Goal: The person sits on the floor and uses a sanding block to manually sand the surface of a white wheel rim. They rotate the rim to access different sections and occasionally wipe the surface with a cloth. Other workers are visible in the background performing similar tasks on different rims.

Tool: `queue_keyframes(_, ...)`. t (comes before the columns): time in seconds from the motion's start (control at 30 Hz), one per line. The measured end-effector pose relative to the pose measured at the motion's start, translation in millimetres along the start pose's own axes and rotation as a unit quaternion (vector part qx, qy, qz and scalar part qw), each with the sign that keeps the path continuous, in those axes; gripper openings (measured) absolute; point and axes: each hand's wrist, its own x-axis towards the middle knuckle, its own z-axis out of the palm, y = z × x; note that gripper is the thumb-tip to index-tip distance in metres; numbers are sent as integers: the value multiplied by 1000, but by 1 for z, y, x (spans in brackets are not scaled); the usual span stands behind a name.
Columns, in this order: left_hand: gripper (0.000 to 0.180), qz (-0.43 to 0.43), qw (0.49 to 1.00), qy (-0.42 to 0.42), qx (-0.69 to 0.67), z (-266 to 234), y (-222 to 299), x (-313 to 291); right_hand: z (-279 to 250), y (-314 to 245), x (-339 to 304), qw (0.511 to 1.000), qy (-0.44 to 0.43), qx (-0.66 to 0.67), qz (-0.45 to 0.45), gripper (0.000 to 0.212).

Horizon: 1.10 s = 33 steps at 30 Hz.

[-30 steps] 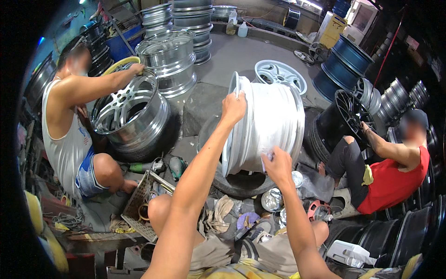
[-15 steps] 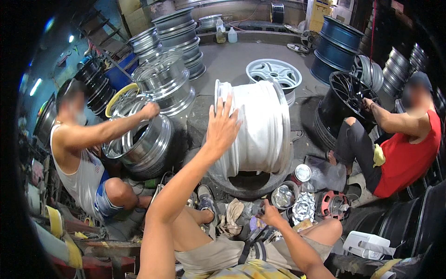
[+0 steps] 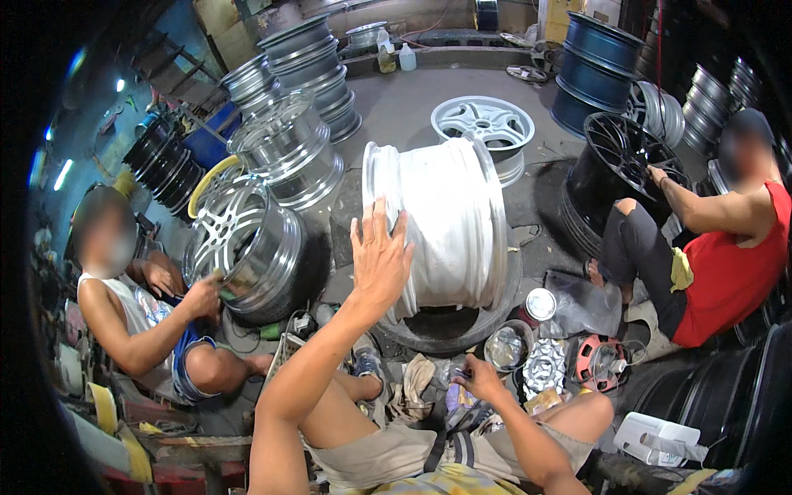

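Observation:
A white-coated wheel rim (image 3: 450,223) stands on its edge on a tyre (image 3: 412,334) lying in front of me. My left hand (image 3: 381,260) is spread against the rim's left side, fingers stretched upward. Down by my lap, my right hand (image 3: 483,381) has its fingers curled together. Something dark shows at its fingertips, too small to name. Beyond that hand lie a tin of small scraps (image 3: 506,346) and a crumpled beige cloth (image 3: 415,386).
On the left a person (image 3: 136,322) works at a polished rim (image 3: 247,247). To the right a person in red (image 3: 726,264) handles a black rim (image 3: 619,177). A silver rim (image 3: 483,124) lies behind mine. Stacked blue rims (image 3: 594,70) stand farther back.
My left hand has slid lower along the white rim's side. The left person has leaned back and brought a hand down from the polished rim's top. My right hand stays low.

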Motion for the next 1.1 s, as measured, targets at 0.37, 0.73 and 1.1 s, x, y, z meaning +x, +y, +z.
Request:
queue_keyframes(0.37,24,50,992,-35,-113,-17,31,-21,-23,-37,3,996,-5,67,65,39)
queue_keyframes(0.73,34,83,890,-366,-259,28,43,-128,-37,-56,14,959,-60,278,5,23)
queue_keyframes(1.1,37,-60,802,-426,-414,33,61,-99,-79,-57,1,835,-58,545,36,25)
